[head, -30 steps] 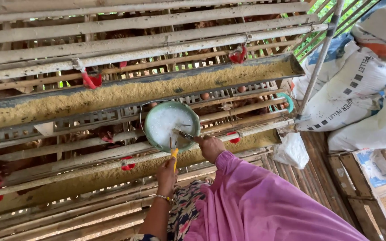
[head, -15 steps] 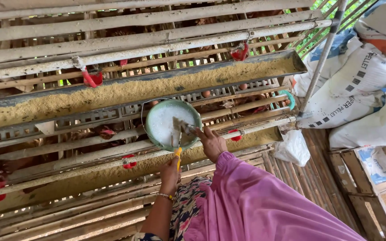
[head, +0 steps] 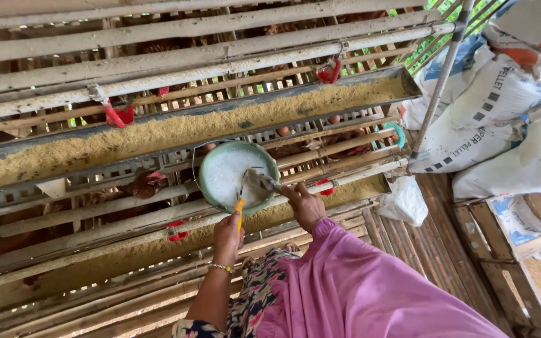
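Observation:
A green round bowl holding white powder sits against the lower cage rail. My left hand is just below the bowl, closed on a yellow handle that reaches up to the bowl's rim. My right hand, in a pink sleeve, grips a grey metal scoop that dips into the powder. Whether the bowl rests on the rail or hangs from the yellow handle is unclear.
Long feed troughs filled with yellow-brown feed run along wooden slatted cages with brown hens and red drinker cups. White feed sacks are piled at the right, beside a metal pole. Wooden crates stand on the bamboo floor.
My right hand has shifted the scoop slightly towards the middle of the bowl. The bowl and my left hand stay almost where they were.

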